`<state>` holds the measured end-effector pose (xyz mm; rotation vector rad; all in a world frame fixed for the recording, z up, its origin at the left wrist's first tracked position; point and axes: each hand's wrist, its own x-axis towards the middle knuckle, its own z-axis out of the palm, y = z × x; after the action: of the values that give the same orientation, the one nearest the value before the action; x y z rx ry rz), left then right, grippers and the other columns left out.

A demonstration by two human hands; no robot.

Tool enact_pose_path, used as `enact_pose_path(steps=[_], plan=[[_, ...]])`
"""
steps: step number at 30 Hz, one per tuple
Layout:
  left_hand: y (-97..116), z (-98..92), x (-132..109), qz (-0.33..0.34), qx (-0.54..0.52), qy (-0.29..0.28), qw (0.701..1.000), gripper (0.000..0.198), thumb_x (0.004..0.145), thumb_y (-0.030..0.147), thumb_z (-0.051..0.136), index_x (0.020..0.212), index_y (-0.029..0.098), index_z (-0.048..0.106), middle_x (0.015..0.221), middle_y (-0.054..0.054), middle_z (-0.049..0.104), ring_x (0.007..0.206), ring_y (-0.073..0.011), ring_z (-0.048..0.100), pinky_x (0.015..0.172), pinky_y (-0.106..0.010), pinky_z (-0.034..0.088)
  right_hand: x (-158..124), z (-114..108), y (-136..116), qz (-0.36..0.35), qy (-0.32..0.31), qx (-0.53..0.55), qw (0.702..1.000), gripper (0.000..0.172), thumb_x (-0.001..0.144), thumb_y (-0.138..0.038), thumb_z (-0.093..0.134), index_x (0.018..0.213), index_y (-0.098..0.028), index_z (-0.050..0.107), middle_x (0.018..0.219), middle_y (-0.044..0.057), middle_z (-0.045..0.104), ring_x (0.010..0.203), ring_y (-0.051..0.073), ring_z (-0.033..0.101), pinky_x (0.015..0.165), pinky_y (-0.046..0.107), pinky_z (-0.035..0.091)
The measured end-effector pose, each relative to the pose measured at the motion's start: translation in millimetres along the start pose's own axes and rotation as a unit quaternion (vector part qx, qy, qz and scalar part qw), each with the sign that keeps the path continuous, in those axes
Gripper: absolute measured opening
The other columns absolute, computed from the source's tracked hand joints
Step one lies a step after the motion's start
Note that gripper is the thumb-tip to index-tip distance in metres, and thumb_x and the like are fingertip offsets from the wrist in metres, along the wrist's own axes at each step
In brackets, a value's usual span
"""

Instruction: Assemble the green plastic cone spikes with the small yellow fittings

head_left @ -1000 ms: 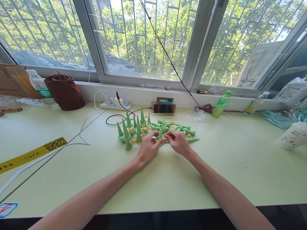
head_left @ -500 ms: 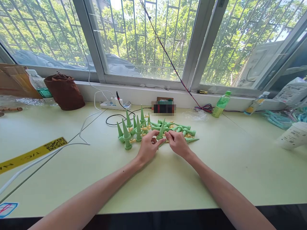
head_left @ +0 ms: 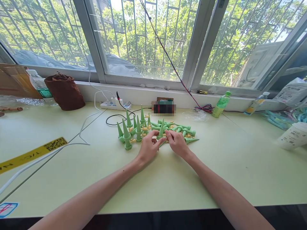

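My left hand [head_left: 149, 145] is closed around the base of a green plastic plant watering spike [head_left: 161, 128], which stands with its point up. Right beside it, the fingertips of my right hand [head_left: 177, 142] are pinched together at the spike's side; what they grip is hidden behind the fingers. To the left, several green spikes [head_left: 126, 135] with small yellow valves stand upright in a group. Behind and right of my hands lies a pile of loose green spikes [head_left: 179, 128], with some yellow valves among them.
At the back stand a power strip [head_left: 104, 105] with cables, a brown pouch [head_left: 64, 92] and a green bottle [head_left: 221, 104]. A white cup [head_left: 291, 136] leans at the right. A white cable [head_left: 79, 143] crosses the left side near a yellow strip [head_left: 33, 155].
The spike between my hands has tilted slightly to the left and stands a little straighter. Both hands keep nearly the same place and grip.
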<state>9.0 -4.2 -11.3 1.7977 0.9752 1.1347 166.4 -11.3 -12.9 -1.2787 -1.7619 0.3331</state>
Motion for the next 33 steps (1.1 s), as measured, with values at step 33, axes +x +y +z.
enact_pose_path(steps=[33], plan=[[-4.0,-3.4,2.8,-0.018,-0.058,-0.027,0.998,0.032,0.085,0.046,0.057,0.104,0.02,0.056,0.114,-0.007,0.058,0.048,-0.0053,0.053,0.035,-0.018,0.04,1.8,-6.4,1.5,0.078,-0.061,0.152,0.983,0.036,0.092,-0.044,0.046,0.065,-0.021,0.046,0.043,-0.006,0.041,0.037,0.011,0.04,0.043,0.025,0.03]])
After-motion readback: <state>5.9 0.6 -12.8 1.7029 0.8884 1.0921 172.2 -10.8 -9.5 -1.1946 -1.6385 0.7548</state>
